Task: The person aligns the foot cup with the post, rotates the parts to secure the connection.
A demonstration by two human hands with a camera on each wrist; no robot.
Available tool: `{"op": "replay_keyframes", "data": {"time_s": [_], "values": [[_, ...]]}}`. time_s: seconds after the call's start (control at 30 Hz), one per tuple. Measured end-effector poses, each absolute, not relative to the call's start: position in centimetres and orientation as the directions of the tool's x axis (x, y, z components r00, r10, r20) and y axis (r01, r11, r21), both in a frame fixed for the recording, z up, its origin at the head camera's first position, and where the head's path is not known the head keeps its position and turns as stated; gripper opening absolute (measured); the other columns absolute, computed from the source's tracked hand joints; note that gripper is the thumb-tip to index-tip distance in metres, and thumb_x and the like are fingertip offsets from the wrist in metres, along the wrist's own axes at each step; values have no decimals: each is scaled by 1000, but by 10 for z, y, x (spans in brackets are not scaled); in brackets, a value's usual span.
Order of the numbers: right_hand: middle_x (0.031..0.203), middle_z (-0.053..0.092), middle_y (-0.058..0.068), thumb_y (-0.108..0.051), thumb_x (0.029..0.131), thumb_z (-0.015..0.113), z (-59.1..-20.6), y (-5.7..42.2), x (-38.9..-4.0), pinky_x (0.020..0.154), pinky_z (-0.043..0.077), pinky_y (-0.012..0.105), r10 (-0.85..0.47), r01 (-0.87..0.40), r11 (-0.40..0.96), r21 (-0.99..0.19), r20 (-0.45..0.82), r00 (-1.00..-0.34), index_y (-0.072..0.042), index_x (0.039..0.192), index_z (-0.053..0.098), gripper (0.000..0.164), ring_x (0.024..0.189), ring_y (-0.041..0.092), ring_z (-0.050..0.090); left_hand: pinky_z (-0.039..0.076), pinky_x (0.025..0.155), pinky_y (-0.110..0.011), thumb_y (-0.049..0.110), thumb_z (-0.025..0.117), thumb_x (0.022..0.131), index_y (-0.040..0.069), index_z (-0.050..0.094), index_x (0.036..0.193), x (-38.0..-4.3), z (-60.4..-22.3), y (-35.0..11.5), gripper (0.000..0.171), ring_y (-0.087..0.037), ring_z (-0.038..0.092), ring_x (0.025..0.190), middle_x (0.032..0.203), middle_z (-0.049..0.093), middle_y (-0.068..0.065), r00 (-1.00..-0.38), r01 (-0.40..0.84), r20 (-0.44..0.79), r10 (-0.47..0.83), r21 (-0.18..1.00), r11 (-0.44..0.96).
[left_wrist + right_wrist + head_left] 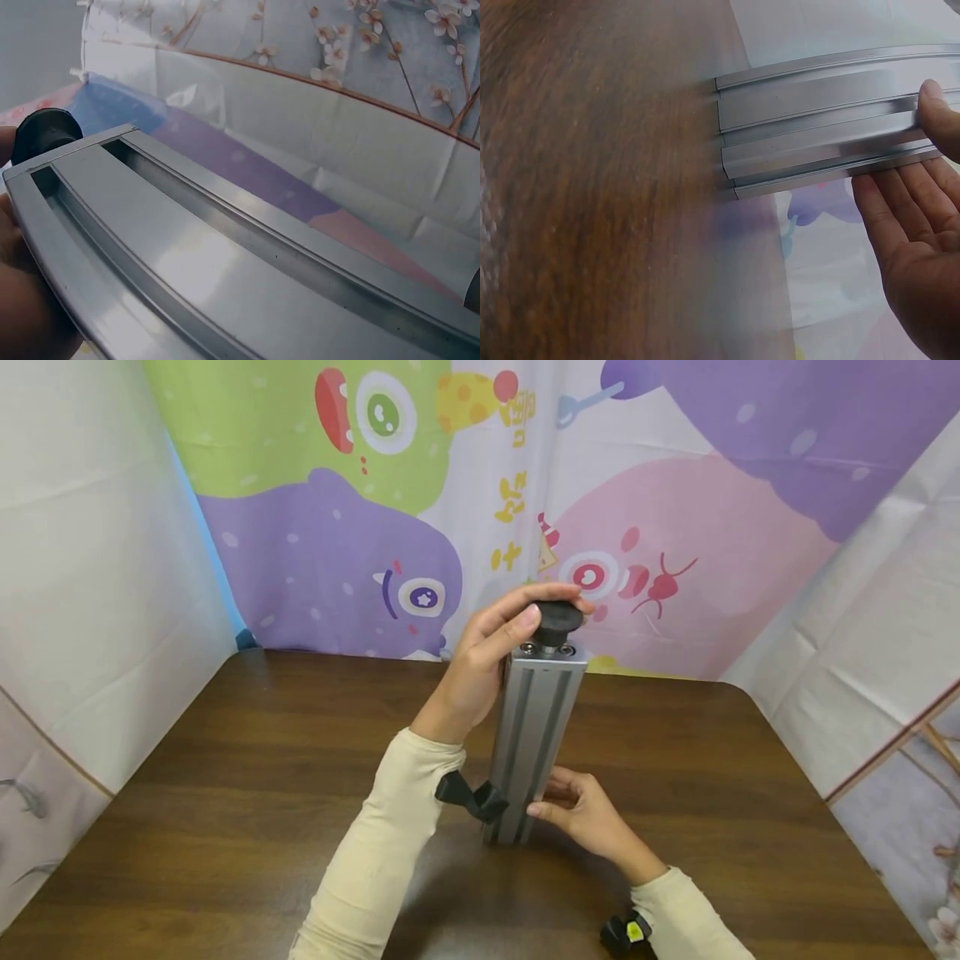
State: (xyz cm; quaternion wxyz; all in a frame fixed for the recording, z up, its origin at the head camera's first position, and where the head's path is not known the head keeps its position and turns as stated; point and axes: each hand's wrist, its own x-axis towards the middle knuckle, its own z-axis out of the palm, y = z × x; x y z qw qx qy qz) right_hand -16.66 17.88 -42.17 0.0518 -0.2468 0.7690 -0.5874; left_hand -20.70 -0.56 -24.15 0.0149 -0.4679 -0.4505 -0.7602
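Observation:
A grooved silver aluminium profile (536,727) stands upright on the table, leaning slightly in the head view. On its top end sits a black levelling foot (557,617) on a short metal stud, with screw heads beside it in the end plate. My left hand (483,643) holds this foot between thumb and fingers. Low on the profile, my right hand (588,814) grips it, the thumb on one face and the fingers on another. In the right wrist view, the profile's lower end (727,142) meets the wood. The left wrist view shows two long grooves along the profile (187,247).
The brown wooden table (300,718) extends around the profile. A cartoon-printed curtain (337,552) hangs behind it, with pale cloth walls (840,602) at both sides. Black camera mounts (472,797) sit on both sleeved wrists, the left one close to the profile.

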Motion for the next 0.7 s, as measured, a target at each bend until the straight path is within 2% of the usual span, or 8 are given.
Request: {"op": "replay_keyframes", "data": {"time_s": [0.1, 0.23, 0.3, 0.37, 0.47, 0.53, 0.6, 0.7], "values": [[113, 66, 23, -4, 84, 71, -422, 179, -167, 80, 55, 30, -430, -324, 199, -925, 214, -877, 7, 122, 58, 41, 100, 11, 66, 46, 93, -33, 7, 33, 97, -17, 41, 129, -208, -241, -6, 41, -32, 54, 120, 116, 64, -3, -552, 420, 723, 415, 672, -611], [113, 66, 23, -4, 84, 72, -423, 180, -167, 81, 55, 29, -432, -318, 200, -927, 208, -878, 7, 122, 58, 42, 100, 11, 66, 46, 93, -35, 12, 33, 100, -13, 41, 134, -207, -242, -6, 43, -29, 55, 120, 122, 62, -18, -563, 452, 715, 414, 686, -570], [113, 66, 23, -4, 85, 71, -424, 180, -167, 81, 55, 29, -436, -319, 195, -928, 209, -875, 8, 122, 58, 41, 100, 11, 65, 47, 92, -34, 23, 32, 103, -10, 42, 136, -205, -243, -4, 47, -25, 57, 118, 123, 61, -23, -570, 565, 739, 360, 670, -482], [113, 66, 23, -3, 85, 71, -424, 180, -168, 81, 55, 29, -440, -323, 189, -927, 214, -872, 8, 122, 58, 41, 100, 11, 66, 46, 92, -33, 37, 32, 104, -8, 46, 134, -202, -243, -2, 56, -21, 57, 116, 123, 60, -24, -550, 731, 793, 262, 609, -309], [113, 66, 22, -3, 85, 71, -424, 181, -168, 81, 55, 30, -453, -338, 178, -924, 228, -862, 7, 124, 57, 42, 100, 12, 66, 45, 92, -32, 53, 41, 98, -6, 55, 125, -196, -242, 3, 67, -20, 57, 111, 117, 61, -20, -429, 903, 899, 90, 426, 57], [114, 65, 22, -3, 85, 70, -424, 181, -168, 82, 55, 31, -461, -345, 171, -923, 234, -856, 5, 125, 57, 43, 100, 13, 66, 44, 91, -32, 53, 59, 90, -4, 60, 116, -192, -241, 7, 62, -23, 55, 108, 112, 60, -17, -320, 918, 947, 15, 306, 251], [115, 65, 22, -4, 86, 70, -423, 181, -168, 81, 55, 31, -468, -345, 166, -924, 234, -852, 4, 126, 57, 43, 100, 13, 66, 44, 88, -33, 47, 75, 80, -3, 62, 106, -188, -239, 11, 58, -25, 54, 102, 106, 57, -16, -227, 906, 974, -26, 220, 362], [116, 65, 21, -4, 86, 70, -423, 181, -168, 81, 55, 31, -471, -337, 159, -928, 229, -852, 4, 127, 56, 44, 99, 13, 66, 43, 82, -33, 36, 88, 66, 0, 62, 92, -186, -238, 14, 51, -27, 52, 97, 101, 54, -16, -162, 873, 984, -69, 176, 454]]}}
